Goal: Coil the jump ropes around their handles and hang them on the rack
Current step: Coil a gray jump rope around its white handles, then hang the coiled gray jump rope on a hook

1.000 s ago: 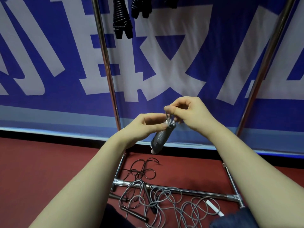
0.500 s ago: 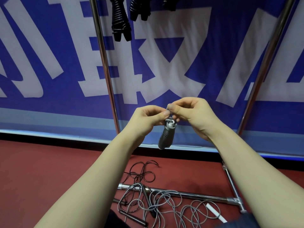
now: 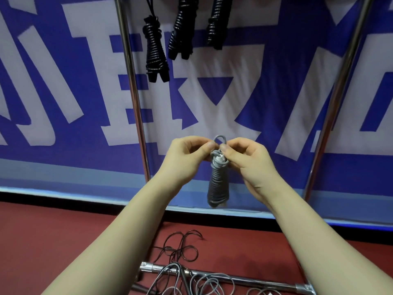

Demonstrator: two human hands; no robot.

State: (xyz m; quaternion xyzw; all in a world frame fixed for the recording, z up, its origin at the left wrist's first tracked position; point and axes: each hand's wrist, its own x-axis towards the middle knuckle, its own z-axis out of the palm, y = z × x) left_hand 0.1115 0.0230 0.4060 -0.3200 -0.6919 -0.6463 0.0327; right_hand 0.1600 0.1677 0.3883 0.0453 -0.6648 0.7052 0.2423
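A grey jump rope (image 3: 217, 185) is coiled tightly round its handles and hangs upright in front of me. Its small top loop sticks up between my fingertips. My left hand (image 3: 188, 157) pinches that loop from the left. My right hand (image 3: 244, 158) pinches it from the right, fingers curled just above the white handle tips. Three coiled black jump ropes (image 3: 155, 50) hang high on the chrome rack (image 3: 133, 90), whose top bar is out of view.
Loose grey and black ropes (image 3: 182, 273) lie tangled on the red floor over the rack's bottom bar (image 3: 251, 281). A second rack upright (image 3: 331, 103) slants at the right. A blue and white banner (image 3: 63, 81) hangs behind the rack.
The coiled grey rope has swung from tilted to hanging straight down, and both hands have lifted it slightly. The view has tilted up, showing more of the hung black ropes.
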